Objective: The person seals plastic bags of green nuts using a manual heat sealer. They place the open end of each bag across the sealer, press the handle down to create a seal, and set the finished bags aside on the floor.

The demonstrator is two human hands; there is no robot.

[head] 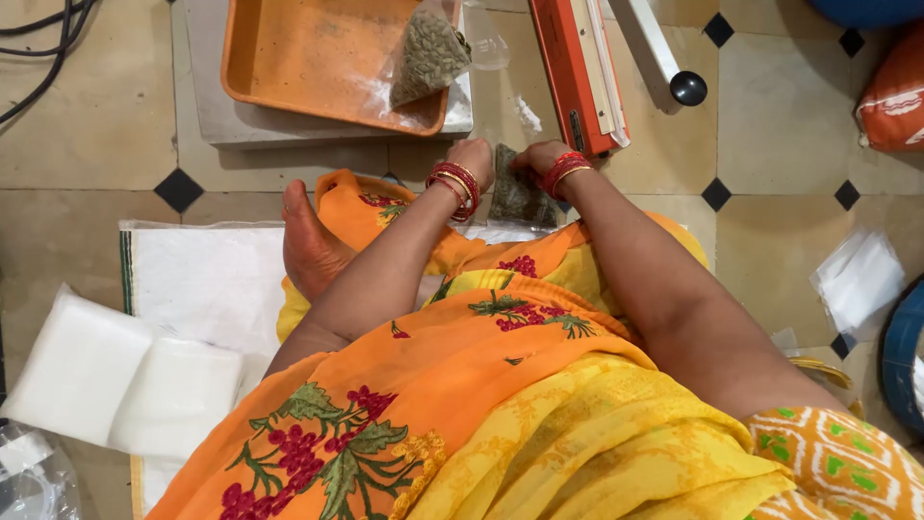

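Observation:
A small clear pouch (517, 190) filled with greenish pods lies on the tiled floor in front of my lap. My left hand (474, 161) grips its left edge and my right hand (537, 156) grips its top right edge. Both wrists carry red and gold bangles. Just beyond the pouch stands an orange heat sealer (577, 72) with its arm (654, 48) raised. An orange tray (318, 58) on a grey slab holds a larger clear bag of the same pods (430, 56).
Stacks of empty clear pouches (115, 380) lie on a white cloth (207, 279) at my left. More white bags (859, 279) lie on the floor at the right. Black cables (43, 43) run at the top left. My bare foot (310, 248) rests near the cloth.

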